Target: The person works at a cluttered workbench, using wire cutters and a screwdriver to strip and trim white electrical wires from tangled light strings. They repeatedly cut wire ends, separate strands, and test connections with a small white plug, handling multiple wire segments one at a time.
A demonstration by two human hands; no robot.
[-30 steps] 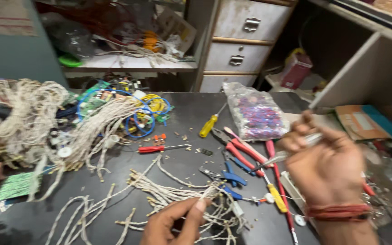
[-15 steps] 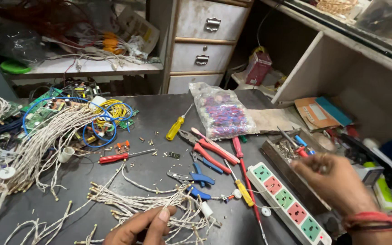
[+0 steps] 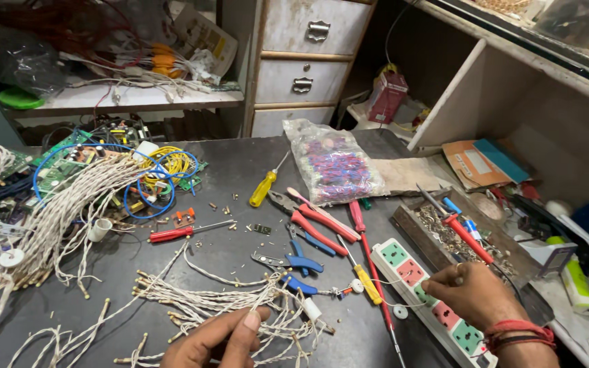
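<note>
My left hand [image 3: 218, 339] pinches a white braided wire from a loose bundle of white wires [image 3: 192, 303] at the bench's near edge. My right hand [image 3: 470, 294] rests on a white power strip [image 3: 423, 286] with green and pink sockets, fingers curled over its middle; a thin wire runs from under it towards a small white round part [image 3: 400, 312]. Whether the fingers grip anything is hidden.
Red-handled pliers [image 3: 315, 218], blue-handled cutters [image 3: 294, 261], red [image 3: 172, 234] and yellow screwdrivers [image 3: 262, 191] lie mid-bench. A clear bag of small parts [image 3: 335, 167] sits behind. Circuit boards and wire coils [image 3: 103, 177] crowd the left. A tray of scraps [image 3: 444, 235] lies right.
The view has swung right and down. My right hand dropped from mid-air onto the power strip. My left hand stayed on the white wire bundle.
</note>
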